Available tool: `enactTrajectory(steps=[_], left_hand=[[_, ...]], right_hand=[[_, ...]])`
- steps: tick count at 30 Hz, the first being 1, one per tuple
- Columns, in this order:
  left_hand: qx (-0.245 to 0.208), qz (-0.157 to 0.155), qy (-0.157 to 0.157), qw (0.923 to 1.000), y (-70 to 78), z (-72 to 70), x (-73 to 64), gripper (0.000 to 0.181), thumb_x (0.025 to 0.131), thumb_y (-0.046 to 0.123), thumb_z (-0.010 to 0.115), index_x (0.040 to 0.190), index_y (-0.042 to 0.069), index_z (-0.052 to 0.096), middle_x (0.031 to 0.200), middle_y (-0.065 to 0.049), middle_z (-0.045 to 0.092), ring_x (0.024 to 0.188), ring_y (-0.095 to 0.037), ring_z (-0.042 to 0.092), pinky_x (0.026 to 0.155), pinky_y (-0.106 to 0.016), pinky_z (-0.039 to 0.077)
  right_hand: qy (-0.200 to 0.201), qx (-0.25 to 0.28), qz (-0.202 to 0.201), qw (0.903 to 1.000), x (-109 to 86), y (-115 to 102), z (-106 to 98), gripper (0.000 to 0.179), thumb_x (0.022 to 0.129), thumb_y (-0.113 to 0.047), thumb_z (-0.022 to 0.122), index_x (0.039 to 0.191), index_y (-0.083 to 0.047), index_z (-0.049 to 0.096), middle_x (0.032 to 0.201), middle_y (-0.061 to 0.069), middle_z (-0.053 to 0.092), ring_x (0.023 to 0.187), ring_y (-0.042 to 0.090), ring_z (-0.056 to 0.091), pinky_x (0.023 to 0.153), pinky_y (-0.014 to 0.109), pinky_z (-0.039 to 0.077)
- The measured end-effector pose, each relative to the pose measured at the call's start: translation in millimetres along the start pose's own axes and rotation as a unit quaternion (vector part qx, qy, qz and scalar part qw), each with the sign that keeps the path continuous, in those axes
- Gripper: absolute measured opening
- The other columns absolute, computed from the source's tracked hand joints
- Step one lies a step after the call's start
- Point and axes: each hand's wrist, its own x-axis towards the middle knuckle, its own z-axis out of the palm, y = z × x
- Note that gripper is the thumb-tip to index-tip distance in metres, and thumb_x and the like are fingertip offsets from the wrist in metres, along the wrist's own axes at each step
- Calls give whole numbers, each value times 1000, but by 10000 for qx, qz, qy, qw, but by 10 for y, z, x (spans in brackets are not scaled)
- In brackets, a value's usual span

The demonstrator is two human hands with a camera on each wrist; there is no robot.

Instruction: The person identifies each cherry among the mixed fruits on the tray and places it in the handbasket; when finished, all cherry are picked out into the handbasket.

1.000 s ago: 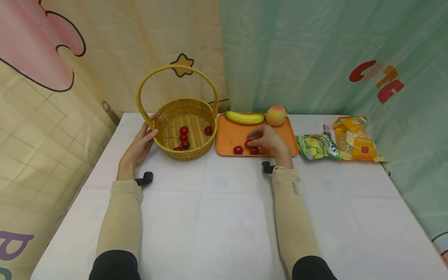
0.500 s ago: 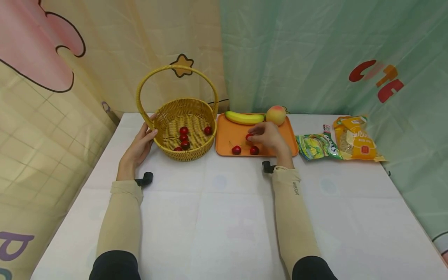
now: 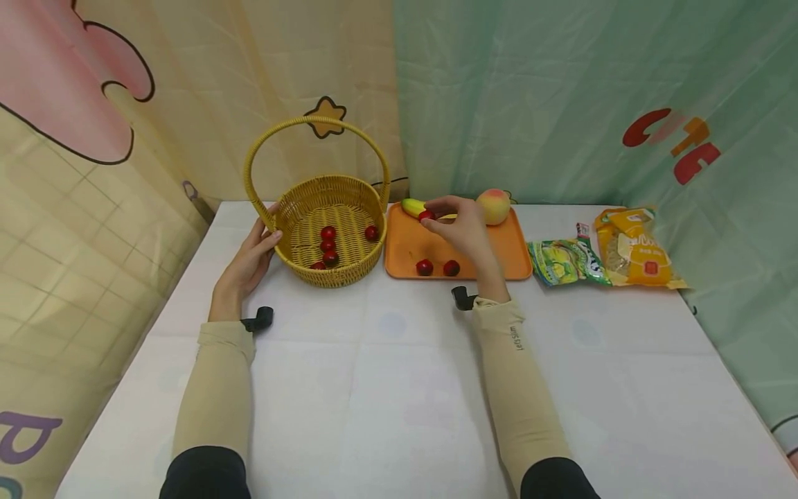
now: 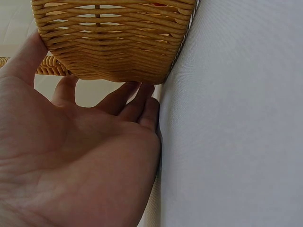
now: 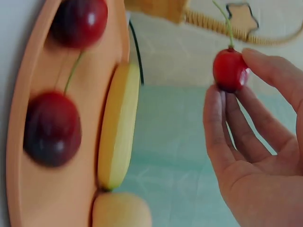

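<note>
My right hand (image 3: pixel 463 227) pinches a red cherry (image 5: pixel 230 71) between thumb and fingertips, its green stem pointing up in the right wrist view. It hovers above the orange tray (image 3: pixel 402 242), near the banana (image 3: pixel 412 206), which it partly covers in the head view. Two more cherries, one left (image 3: pixel 424 267) and one right (image 3: pixel 451 267), lie along the tray's front edge. At left, my left hand (image 3: pixel 248 258) holds the side of a yellow wicker basket (image 3: pixel 330 278) beside its handle base, fingers against the weave (image 4: pixel 113 52). Several cherries (image 3: pixel 327 245) lie inside the basket.
A peach (image 3: pixel 494 206) sits in the tray's back right corner. Right of the tray lie a green snack packet (image 3: pixel 564 261) and an orange-yellow bag (image 3: pixel 632 249). The basket's tall handle (image 3: pixel 314 119) arches upward. Curtains hang behind the white-covered table (image 3: pixel 374 395).
My right hand has lifted the cherry from the tray's front and moved it up and left, toward the banana. The left hand and basket have stayed in place.
</note>
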Motion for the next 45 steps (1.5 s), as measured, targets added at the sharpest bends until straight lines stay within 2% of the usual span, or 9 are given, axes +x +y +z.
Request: enactTrajectory(steps=[6, 12, 16, 22, 27, 33, 39, 45], left_hand=[[11, -9, -3, 10000, 14, -6, -8, 64, 112, 14, 50, 168, 34, 26, 178, -2, 6, 162, -22, 10, 132, -34, 6], [45, 6, -1, 10000, 18, -5, -16, 63, 112, 12, 48, 167, 34, 27, 178, -1, 9, 162, -20, 13, 132, -34, 8], [16, 28, -41, 10000, 15, 3, -24, 63, 112, 11, 48, 168, 33, 26, 178, 0, 8, 162, -20, 11, 132, -34, 6], [32, -10, 52, 10000, 16, 10, -3, 62, 112, 8, 46, 166, 32, 29, 178, 0, 10, 162, -21, 12, 133, -36, 4], [51, -17, 40, 10000, 19, 6, 6, 62, 112, 8, 45, 167, 32, 28, 178, 0, 9, 163, -21, 11, 133, -37, 4], [60, -51, 49, 10000, 14, -2, 3, 62, 112, 10, 47, 167, 33, 28, 178, 0, 9, 163, -21, 12, 133, -36, 5], [82, -55, 57, 9999, 10, -7, 8, 63, 112, 11, 49, 167, 33, 28, 178, 0, 9, 163, -19, 11, 133, -36, 5], [58, -49, 60, 10000, 5, -9, 16, 63, 112, 8, 46, 167, 33, 28, 178, 1, 9, 162, -19, 11, 133, -35, 5]], right_hand=[[120, 284, -567, 9979, 6, -156, 347, 32, 93, -13, 82, 122, -1, 75, 118, 13, 75, 109, 25, 69, 98, 41, 60], [-151, 366, -1100, 9931, -41, -289, 674, 31, 93, -10, 82, 121, 1, 74, 115, 13, 75, 106, 26, 71, 93, 40, 62], [-385, 290, -1235, 9912, -88, -354, 817, 32, 93, -10, 81, 122, 2, 73, 116, 14, 75, 105, 28, 71, 93, 42, 62], [-677, 40, -1224, 9902, -118, -407, 920, 35, 95, -10, 79, 127, 2, 70, 120, 17, 73, 106, 29, 70, 93, 37, 62], [-378, 358, -1096, 9926, -80, -356, 770, 32, 95, -7, 78, 126, 2, 71, 120, 19, 73, 110, 34, 69, 98, 46, 60], [85, 355, -721, 9967, -6, -188, 424, 31, 95, -8, 79, 124, 1, 73, 121, 18, 74, 113, 30, 69, 99, 46, 60], [17, 109, -257, 9996, 10, -54, 169, 32, 96, -15, 79, 125, -4, 74, 125, 18, 73, 117, 28, 69, 103, 43, 58], [-198, -66, 21, 9998, 7, 65, 39, 32, 97, -18, 78, 124, -2, 74, 123, 18, 74, 114, 29, 69, 103, 44, 57]])
